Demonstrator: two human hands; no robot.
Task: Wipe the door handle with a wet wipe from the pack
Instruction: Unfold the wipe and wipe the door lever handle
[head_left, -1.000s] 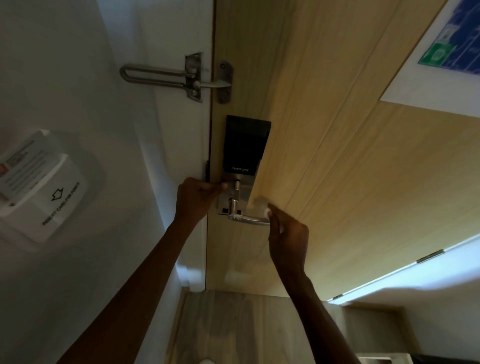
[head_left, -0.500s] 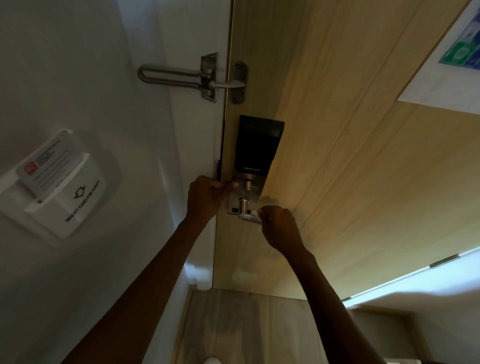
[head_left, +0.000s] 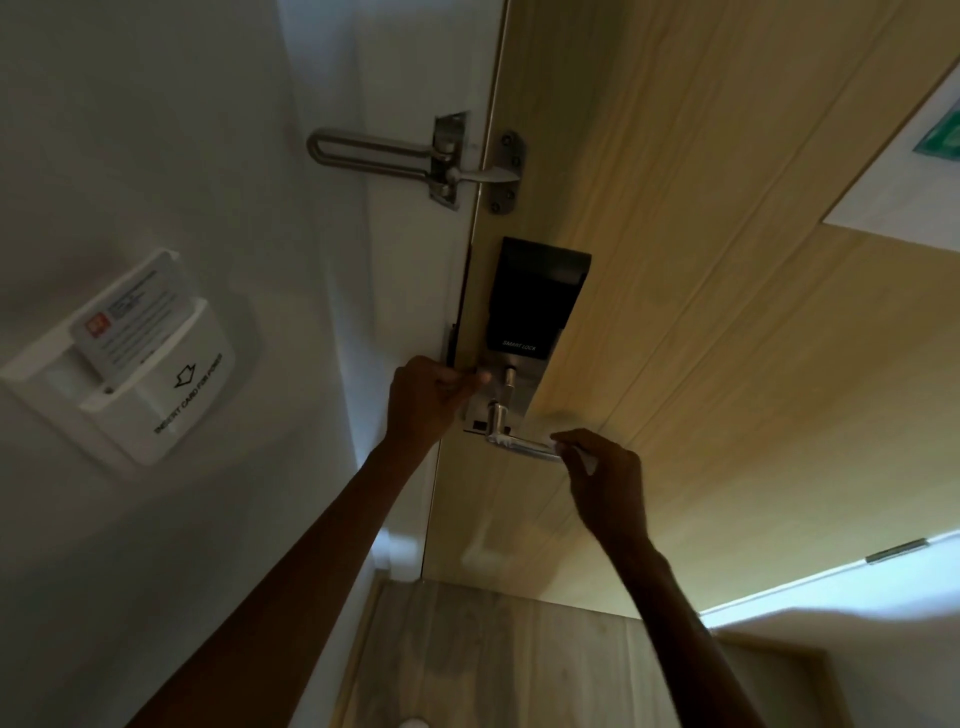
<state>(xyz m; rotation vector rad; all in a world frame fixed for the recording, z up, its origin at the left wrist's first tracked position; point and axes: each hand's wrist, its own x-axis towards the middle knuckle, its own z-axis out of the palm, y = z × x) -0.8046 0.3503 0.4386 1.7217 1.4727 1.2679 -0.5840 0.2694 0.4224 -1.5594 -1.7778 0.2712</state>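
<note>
A silver lever door handle (head_left: 519, 444) juts from a metal lock plate on the light wooden door (head_left: 701, 312). My right hand (head_left: 605, 480) pinches a small white wet wipe (head_left: 586, 460) around the handle's free end. My left hand (head_left: 428, 397) rests on the door's edge, fingertips against the lock plate's left side beside the thumb-turn (head_left: 510, 376). The wipe is mostly hidden inside my fingers. The wipe pack is not in view.
A black smart lock panel (head_left: 535, 299) sits above the handle. Higher up, a metal swing-bar door guard (head_left: 415, 158) bridges frame and door. On the white wall at left hangs a key card holder (head_left: 150, 364) with a card. Wood floor lies below.
My right hand slid along the lever from near its base out to the free end, uncovering most of the handle. The left hand stayed at the door's edge.
</note>
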